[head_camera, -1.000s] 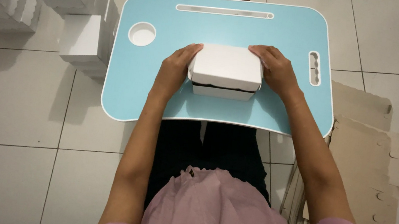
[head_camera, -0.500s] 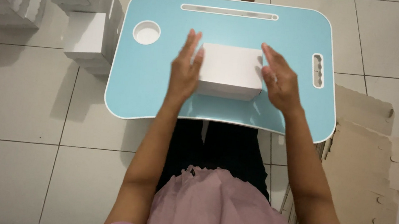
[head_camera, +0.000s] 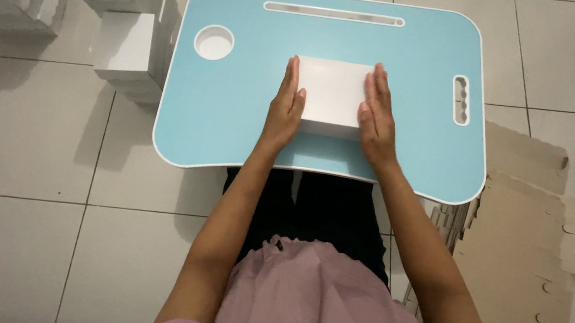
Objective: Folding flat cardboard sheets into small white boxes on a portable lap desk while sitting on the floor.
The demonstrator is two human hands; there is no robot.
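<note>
Two flat hands press the sides of a white box on a blue tabletop.

The left hand (head_camera: 285, 108) lies open, fingers straight, with its grip around nothing, just touching the left side of the white box (head_camera: 331, 96). The right hand (head_camera: 378, 117) is open the same way and touches the box's right side. The box sits near the middle of the light blue tabletop (head_camera: 234, 126). A round cup hole (head_camera: 214, 42) is at the far left, a long slot (head_camera: 334, 14) runs along the far edge. White boxes (head_camera: 125, 49) stand on the floor to the left, and brown cardboard sheets (head_camera: 521, 260) lie to the right.
</note>
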